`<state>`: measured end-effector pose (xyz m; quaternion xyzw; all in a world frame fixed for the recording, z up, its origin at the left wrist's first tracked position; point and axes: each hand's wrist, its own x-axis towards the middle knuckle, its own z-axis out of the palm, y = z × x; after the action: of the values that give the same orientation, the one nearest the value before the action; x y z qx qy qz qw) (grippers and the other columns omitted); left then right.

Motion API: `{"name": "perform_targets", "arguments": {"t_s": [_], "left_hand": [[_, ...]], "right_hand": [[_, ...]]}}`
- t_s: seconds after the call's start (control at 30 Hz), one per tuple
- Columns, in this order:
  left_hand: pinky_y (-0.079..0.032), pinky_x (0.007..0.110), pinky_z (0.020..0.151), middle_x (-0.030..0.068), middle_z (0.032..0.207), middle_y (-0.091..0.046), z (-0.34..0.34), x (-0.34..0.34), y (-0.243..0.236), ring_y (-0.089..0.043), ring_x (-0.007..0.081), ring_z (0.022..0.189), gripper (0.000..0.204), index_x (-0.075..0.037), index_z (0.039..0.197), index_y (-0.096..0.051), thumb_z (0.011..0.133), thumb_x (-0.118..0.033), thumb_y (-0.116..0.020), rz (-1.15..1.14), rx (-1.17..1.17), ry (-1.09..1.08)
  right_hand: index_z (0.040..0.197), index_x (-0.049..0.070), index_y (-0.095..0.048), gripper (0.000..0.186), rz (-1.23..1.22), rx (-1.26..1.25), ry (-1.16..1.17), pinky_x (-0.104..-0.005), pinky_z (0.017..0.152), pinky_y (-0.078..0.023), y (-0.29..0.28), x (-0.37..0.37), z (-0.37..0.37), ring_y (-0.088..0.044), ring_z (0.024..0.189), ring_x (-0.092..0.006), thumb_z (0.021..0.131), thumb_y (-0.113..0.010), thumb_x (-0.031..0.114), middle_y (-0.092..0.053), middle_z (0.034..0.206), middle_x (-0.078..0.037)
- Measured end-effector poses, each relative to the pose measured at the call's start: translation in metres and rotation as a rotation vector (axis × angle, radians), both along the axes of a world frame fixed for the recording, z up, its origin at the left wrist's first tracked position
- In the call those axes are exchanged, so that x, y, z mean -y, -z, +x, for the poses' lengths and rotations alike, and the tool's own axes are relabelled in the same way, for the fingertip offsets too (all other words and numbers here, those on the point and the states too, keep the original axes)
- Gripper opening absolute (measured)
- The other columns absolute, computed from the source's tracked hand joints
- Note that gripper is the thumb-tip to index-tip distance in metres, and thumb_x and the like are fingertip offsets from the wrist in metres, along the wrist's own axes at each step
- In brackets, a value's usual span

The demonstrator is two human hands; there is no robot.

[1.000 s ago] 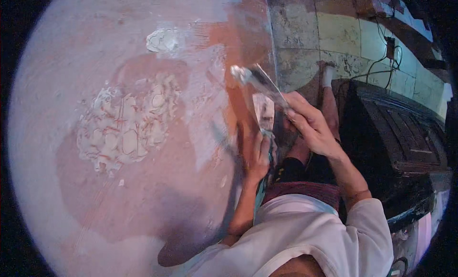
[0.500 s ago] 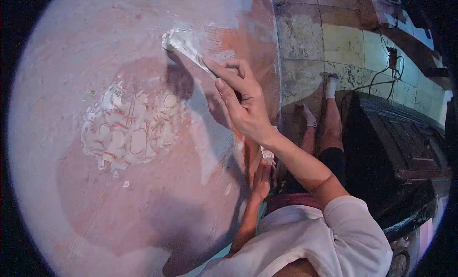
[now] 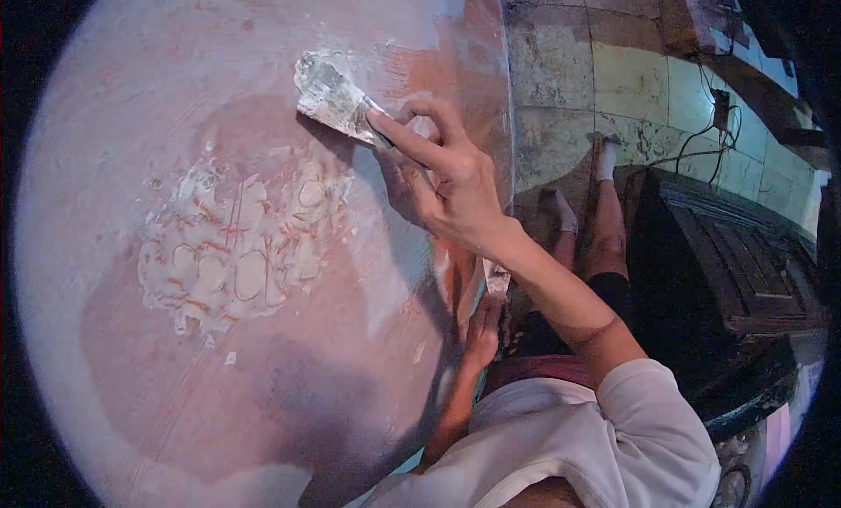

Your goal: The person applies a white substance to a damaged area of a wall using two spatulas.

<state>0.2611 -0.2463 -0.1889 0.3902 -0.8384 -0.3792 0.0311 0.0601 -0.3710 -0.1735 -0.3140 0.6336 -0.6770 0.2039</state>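
Note:
My right hand (image 3: pixel 455 175) is closed on a putty knife (image 3: pixel 335 95), its wide blade smeared with whitish putty. The blade lies against or just over the pinkish wall (image 3: pixel 289 403); its edge casts a shadow there. Lower down, near the wall's edge, my left hand (image 3: pixel 484 333) grips a second flat scraper (image 3: pixel 497 278) with pale filler on it, partly covered by my right forearm. To the left of the putty knife, a rough patch of white putty (image 3: pixel 250 271) with several smooth oval spots and reddish streaks sticks to the wall.
Right of the wall lies a tiled floor (image 3: pixel 631 79) with my feet on it. A dark panelled wooden piece of furniture (image 3: pixel 727 263) stands at the right, with a black socket box and cables (image 3: pixel 721 109) beyond it. An orange-brown strip (image 3: pixel 486 61) runs along the wall's edge.
The putty knife has turned from nearly edge-on to showing its broad face, as my right hand rotated and shifted slightly. The scraper in my left hand shows a little more.

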Motion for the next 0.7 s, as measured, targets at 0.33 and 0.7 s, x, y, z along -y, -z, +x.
{"name": "perform_targets", "arguments": {"t_s": [0.33, 0.7], "left_hand": [[-0.036, 0.039, 0.096, 0.0223, 0.120, -0.052, 0.013, -0.015, 0.015, -0.049, 0.0353, 0.113, 0.034, 0.000, 0.120, -0.050, 0.096, -0.021, -0.037, 0.553, 0.254, -0.212], [-0.033, 0.038, 0.100, 0.0238, 0.126, -0.050, 0.042, -0.030, 0.033, -0.045, 0.0327, 0.121, 0.043, 0.001, 0.123, -0.048, 0.097, -0.030, -0.035, 0.469, 0.243, -0.182]], "right_hand": [[0.115, 0.024, -0.064, 0.048, 0.056, -0.152, 0.083, -0.0311, 0.059, -0.049, 0.000, -0.022, -0.047, -0.062, 0.071, -0.0187, 0.074, -0.064, -0.001, -0.057, 0.106, -0.008], [0.115, 0.027, -0.064, 0.046, 0.077, -0.285, 0.014, -0.0319, 0.055, -0.050, 0.003, 0.006, -0.036, -0.062, 0.072, -0.0204, 0.075, -0.065, 0.005, -0.057, 0.105, -0.005]]}}
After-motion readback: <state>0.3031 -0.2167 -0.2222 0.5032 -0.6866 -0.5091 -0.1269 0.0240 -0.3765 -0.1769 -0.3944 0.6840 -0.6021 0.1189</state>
